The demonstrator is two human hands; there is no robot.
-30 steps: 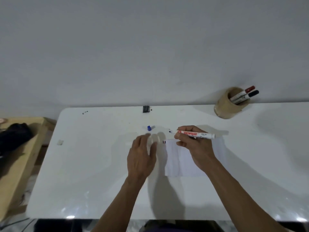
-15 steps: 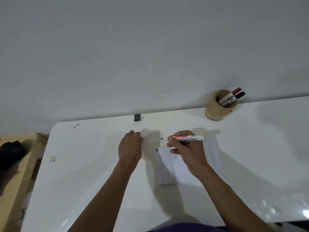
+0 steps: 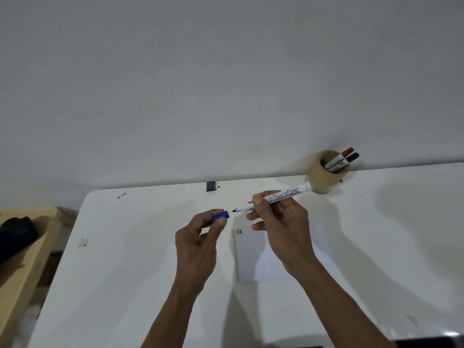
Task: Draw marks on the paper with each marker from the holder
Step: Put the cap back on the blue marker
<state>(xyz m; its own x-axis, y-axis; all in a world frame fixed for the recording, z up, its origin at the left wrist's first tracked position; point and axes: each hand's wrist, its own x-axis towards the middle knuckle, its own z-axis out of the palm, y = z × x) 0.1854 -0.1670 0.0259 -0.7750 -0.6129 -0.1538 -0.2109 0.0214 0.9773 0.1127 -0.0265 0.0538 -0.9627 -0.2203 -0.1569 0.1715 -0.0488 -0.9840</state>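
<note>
My right hand (image 3: 281, 227) grips an uncapped white board marker (image 3: 276, 197), tip pointing left and raised off the table. My left hand (image 3: 198, 237) pinches the blue cap (image 3: 222, 215) between thumb and fingers, its opening facing the tip a small gap away. Below both hands lies the white paper (image 3: 248, 257), with short dark and red strokes at its top left corner (image 3: 239, 231); my right hand covers part of the sheet. At the back right stands a tan round holder (image 3: 324, 177) with a red-capped marker (image 3: 347, 152) and a black-capped marker (image 3: 353, 157) leaning in it.
The white table (image 3: 125, 272) runs to the wall. A small black object (image 3: 211, 186) sits at its back edge, and a scrap of tape (image 3: 83, 242) lies near the left edge. A wooden shelf (image 3: 22, 267) with a dark item (image 3: 15, 234) stands on the left.
My left hand reached forward to the blue cap on the table, picked it up and brought it up to the marker tip. My right hand lifted the marker and tilted its back end upward.
</note>
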